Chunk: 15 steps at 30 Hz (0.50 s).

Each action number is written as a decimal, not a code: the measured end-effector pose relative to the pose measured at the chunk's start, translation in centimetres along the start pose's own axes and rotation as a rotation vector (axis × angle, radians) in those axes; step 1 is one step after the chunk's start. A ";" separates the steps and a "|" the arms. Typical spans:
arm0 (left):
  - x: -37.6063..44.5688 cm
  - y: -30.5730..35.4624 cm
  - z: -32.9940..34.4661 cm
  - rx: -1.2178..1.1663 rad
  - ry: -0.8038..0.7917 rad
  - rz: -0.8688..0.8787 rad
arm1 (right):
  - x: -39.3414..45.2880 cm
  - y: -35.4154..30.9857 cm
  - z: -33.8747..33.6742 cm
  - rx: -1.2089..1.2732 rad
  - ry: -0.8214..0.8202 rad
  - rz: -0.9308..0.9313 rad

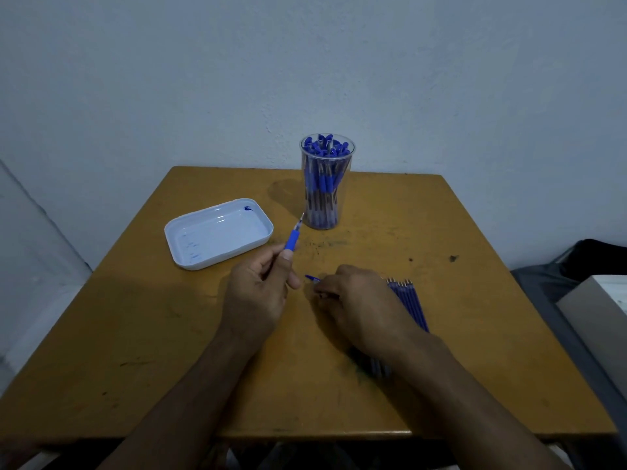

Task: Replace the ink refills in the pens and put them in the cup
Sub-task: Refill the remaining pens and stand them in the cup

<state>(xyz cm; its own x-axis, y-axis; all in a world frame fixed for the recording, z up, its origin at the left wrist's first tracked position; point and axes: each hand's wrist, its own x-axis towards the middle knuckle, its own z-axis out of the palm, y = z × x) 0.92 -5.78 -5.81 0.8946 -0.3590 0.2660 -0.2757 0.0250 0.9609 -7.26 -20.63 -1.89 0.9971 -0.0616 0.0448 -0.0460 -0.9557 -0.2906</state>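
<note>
Pen: blue-gripped pen [293,236] held in the air above the table, tip pointing up and away toward the cup, just short of its base.
Left hand: left hand [259,290] has its fingers curled round the pen's lower barrel, thumb pressed along it.
Right hand: right hand [359,303] rests low over the table, fingers bent and pinching a small blue piece [311,278] whose end sticks out to the left; what it is cannot be told.
Refills: row of blue refills [409,305] lies side by side on the table, partly under the right hand and wrist.
Cup: clear cup [325,184] stands upright near the far edge, packed with blue-capped pens.
Tray: white tray [217,234] sits left of the cup, with blue ink spots inside.
Table: worn yellow-brown table [169,351] against a pale wall.
</note>
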 end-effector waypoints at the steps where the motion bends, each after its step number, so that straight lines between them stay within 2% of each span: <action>1: 0.0 0.0 0.0 -0.001 -0.001 -0.001 | 0.0 -0.1 0.3 -0.007 0.012 -0.010; 5: -0.1 -0.3 0.1 0.033 -0.030 0.023 | 0.1 -0.4 0.6 -0.013 0.021 -0.027; 7: -0.2 -0.2 0.1 0.053 -0.052 0.029 | 0.1 -0.2 0.3 0.070 0.052 -0.016; 11: -0.7 0.2 0.5 0.150 -0.140 0.073 | -0.1 1.3 -1.6 0.450 0.291 0.145; 13: -0.9 0.3 0.7 0.193 -0.164 0.080 | -0.3 2.1 -2.9 0.707 0.333 0.246; 15: -0.9 0.2 0.8 0.211 -0.177 0.080 | -0.6 2.7 -3.8 0.925 0.317 0.265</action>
<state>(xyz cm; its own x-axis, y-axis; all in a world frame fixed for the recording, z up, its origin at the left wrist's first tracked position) -0.25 -6.16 -5.93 0.7969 -0.5216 0.3047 -0.4265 -0.1288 0.8953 -8.19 -24.24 0.92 0.8932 -0.4417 0.0840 -0.0643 -0.3104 -0.9484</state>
